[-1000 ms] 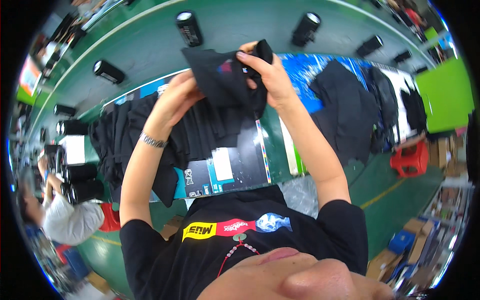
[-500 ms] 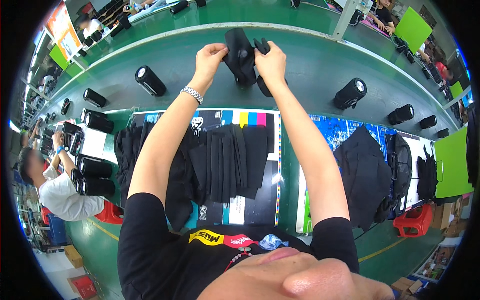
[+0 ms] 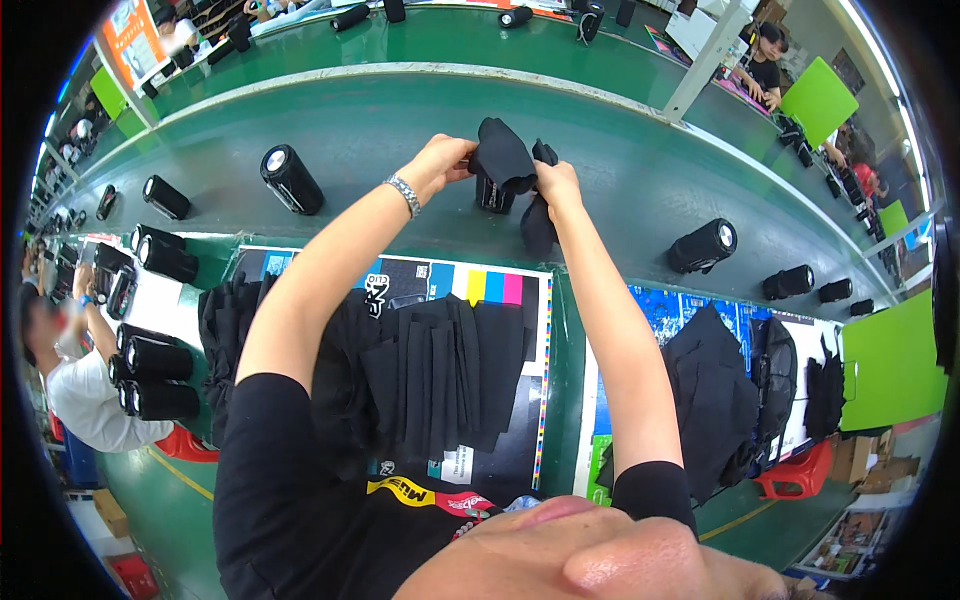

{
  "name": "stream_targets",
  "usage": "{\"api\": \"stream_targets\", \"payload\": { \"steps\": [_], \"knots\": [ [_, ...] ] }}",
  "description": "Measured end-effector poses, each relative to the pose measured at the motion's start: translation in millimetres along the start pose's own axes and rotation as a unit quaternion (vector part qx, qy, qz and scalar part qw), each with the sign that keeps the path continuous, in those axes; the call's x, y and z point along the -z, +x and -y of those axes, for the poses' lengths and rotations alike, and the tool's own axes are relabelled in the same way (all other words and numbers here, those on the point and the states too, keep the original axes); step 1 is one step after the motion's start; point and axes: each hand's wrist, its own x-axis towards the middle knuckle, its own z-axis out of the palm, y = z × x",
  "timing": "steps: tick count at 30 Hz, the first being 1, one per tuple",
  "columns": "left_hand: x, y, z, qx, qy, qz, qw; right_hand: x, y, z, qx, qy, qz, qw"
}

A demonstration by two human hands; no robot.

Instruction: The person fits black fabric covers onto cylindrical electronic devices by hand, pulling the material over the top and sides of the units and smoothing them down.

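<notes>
Cloth (image 3: 503, 152), black, soft and plain, puffs out at twelve o'clock from the middle of my view, its dark, creased open end tipped toward five. It is just over a speaker (image 3: 494, 196), a black cylinder on the belt (image 3: 620, 205), and hides the top of it; I can't tell whether the two touch. My left hand (image 3: 446, 160) pinches the cloth's edge at nine o'clock, fingertips together. My right hand (image 3: 560, 186) is closed on a black flap (image 3: 540, 226) that hangs toward six, its fingertips at the cloth's edge at four; whether the flap is a separate piece, I can't tell.

A second ago I had the cloth over the stack (image 3: 435, 370); now it is out over the belt, and the speaker shows under it.

The belt is dark green and smooth, with more speakers (image 3: 291, 180) at ten and between two and three. The stack of black strips lies at seven on printed sheets (image 3: 510, 388), and a dark pile (image 3: 708, 385) near four. A co-worker in white (image 3: 95, 400) sits toward eight; a green panel (image 3: 892, 365) stands at three, above a red stool (image 3: 797, 474).
</notes>
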Motion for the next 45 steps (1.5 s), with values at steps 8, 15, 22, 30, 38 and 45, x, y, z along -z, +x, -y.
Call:
{"api": "stream_targets", "payload": {
  "steps": [8,15,22,30,38,45],
  "knots": [
    [-28,19,-5,0.025,-0.078,0.157,0.984,-1,-13,17,0.082,-0.227,-0.088,0.966],
    [-73,29,55,-0.043,0.008,0.082,0.996,51,-41,-4,0.082,-0.148,-0.14,0.976],
    [-28,103,123,-0.347,0.514,-0.039,0.784,11,-44,-41,0.14,-0.18,-0.186,0.956],
    [-23,123,122,-0.382,0.571,-0.05,0.726,17,-45,-43,0.197,-0.216,-0.218,0.931],
    [-105,10,42,-0.323,0.031,0.02,0.946,42,-18,-59,0.15,-0.076,-0.23,0.959],
    [-96,3,25,-0.149,-0.093,0.008,0.984,29,-72,-38,0.206,0.125,-0.006,0.971]
  ]
}}
